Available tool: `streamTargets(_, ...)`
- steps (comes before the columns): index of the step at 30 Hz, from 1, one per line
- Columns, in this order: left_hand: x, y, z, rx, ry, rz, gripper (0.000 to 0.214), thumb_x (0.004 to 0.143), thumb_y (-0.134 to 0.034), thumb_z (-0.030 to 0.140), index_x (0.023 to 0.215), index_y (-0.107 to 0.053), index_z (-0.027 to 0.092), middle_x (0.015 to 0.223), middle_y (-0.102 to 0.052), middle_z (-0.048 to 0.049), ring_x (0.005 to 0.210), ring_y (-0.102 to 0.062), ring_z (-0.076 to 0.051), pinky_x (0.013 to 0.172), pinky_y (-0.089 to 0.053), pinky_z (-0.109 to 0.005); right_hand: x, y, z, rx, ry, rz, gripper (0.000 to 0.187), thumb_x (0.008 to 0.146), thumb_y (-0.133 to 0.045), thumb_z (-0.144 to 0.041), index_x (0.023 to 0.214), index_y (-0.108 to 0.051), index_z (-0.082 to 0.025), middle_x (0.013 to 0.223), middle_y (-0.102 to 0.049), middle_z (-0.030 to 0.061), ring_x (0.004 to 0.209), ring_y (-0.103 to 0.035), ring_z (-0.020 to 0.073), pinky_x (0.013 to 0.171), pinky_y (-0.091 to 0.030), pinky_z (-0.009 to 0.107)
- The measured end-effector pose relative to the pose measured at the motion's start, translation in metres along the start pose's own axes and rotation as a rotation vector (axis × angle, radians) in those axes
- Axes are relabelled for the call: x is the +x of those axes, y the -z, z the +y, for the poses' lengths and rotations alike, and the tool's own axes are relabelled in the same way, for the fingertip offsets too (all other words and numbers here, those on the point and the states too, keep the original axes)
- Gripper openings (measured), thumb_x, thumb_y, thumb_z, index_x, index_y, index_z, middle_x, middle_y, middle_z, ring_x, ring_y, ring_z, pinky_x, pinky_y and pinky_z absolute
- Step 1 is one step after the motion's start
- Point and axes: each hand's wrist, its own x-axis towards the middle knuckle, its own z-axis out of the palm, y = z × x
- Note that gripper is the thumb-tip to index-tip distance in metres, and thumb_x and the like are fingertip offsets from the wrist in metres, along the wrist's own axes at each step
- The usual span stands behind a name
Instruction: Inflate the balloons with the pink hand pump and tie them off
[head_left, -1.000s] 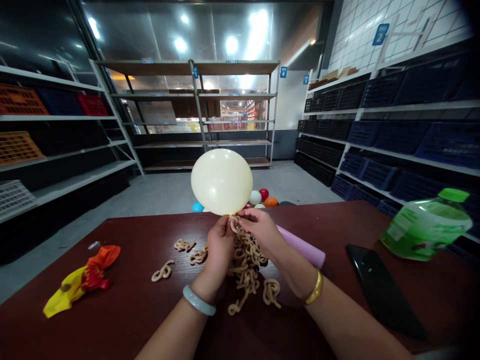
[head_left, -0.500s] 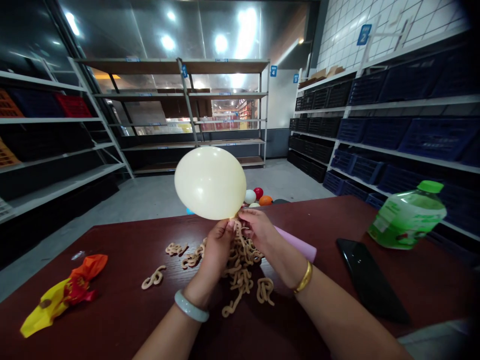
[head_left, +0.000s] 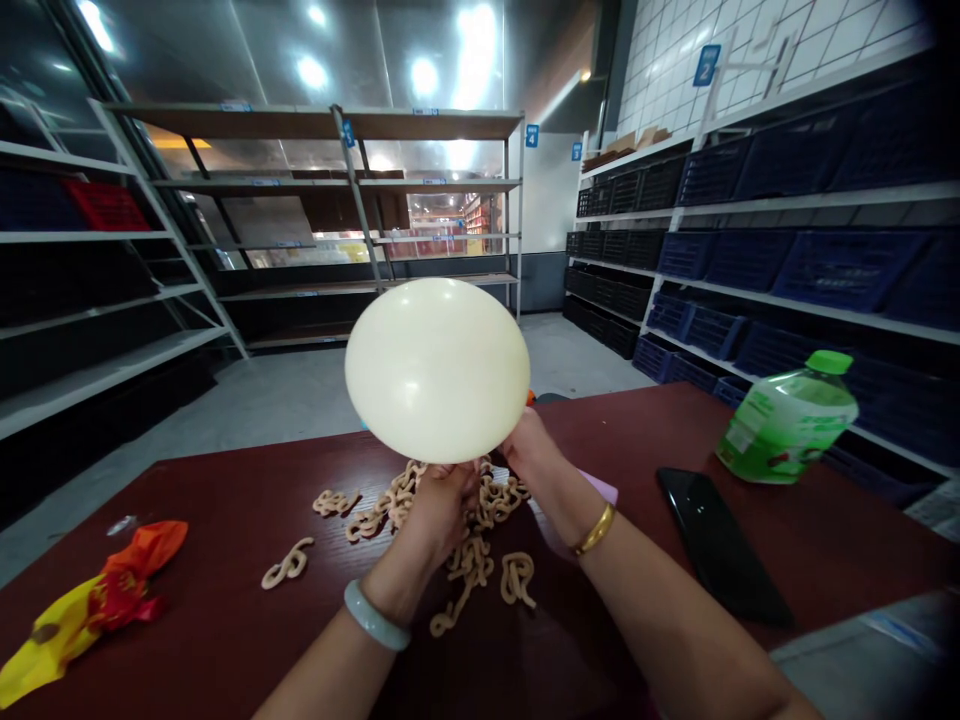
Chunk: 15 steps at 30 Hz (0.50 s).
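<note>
An inflated cream balloon [head_left: 437,368] is held up over the dark red table [head_left: 825,540], close to the camera. My left hand [head_left: 439,510] is closed just under it at its neck. My right hand [head_left: 529,450] is closed at the balloon's lower right, its fingers mostly hidden behind the balloon. Below both hands lies a pile of tan plastic chain links [head_left: 480,520]. Loose bits of tan chain [head_left: 287,565] are scattered further left.
A crumpled yellow and orange wrapper [head_left: 82,610] lies at the table's left. A pink roll [head_left: 600,490] shows behind my right wrist. A black phone [head_left: 720,545] and a tilted green bottle [head_left: 784,420] are at the right. Shelving with crates lines the room.
The balloon has risen and come nearer the camera, hiding the coloured balloons on the floor. Both hands followed it upward. The view has swung right, shifting the table items left.
</note>
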Motion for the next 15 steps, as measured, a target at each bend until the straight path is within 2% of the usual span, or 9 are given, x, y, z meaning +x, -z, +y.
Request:
streamTargets(4,0.001,0.008,0.010,-0.053,-0.047,0.027,0.038,0.071,-0.075,0.041,0.063,-0.045,0.018,0.051,-0.027,0.0091,0.046,-0.019,-0.005,0.044,-0.017,-0.019,-0.008,-0.002,0.004,-0.018,-0.049,-0.102,0.021,0.057,-0.074,-0.031,0.065,-0.059,-0.019,0.055,-0.057,-0.0030,0.051,-0.045,0.0104,0.049,-0.034,0.024)
streamTargets(7,0.003,0.014,0.014,-0.044,-0.065,0.042,0.035,0.074,-0.071,0.040,0.063,-0.045,0.018,0.052,-0.027,0.0087,0.046,-0.019,-0.005,0.044,-0.016,-0.020,-0.017,-0.003,0.005,-0.065,-0.099,-0.221,0.020,0.059,-0.076,-0.030,0.067,-0.062,-0.018,0.061,-0.060,-0.0009,0.059,-0.050,0.0127,0.055,-0.039,0.026)
streamTargets(13,0.010,0.025,0.007,0.054,-0.079,0.174,0.043,0.071,-0.069,0.040,0.051,-0.038,0.019,0.046,-0.030,0.0065,0.043,-0.021,-0.006,0.044,-0.013,-0.023,-0.028,-0.003,0.003,-0.123,-0.229,-0.461,0.023,0.060,-0.084,-0.033,0.070,-0.068,-0.020,0.068,-0.061,0.0023,0.064,-0.053,0.0173,0.060,-0.042,0.033)
streamTargets(15,0.012,0.027,0.006,0.072,-0.052,0.186,0.042,0.071,-0.069,0.042,0.051,-0.040,0.019,0.045,-0.033,0.0059,0.043,-0.022,-0.006,0.045,-0.013,-0.024,-0.030,-0.006,0.005,-0.186,-0.172,-0.436,0.024,0.061,-0.084,-0.037,0.067,-0.067,-0.021,0.067,-0.061,0.0043,0.062,-0.055,0.0193,0.059,-0.043,0.035)
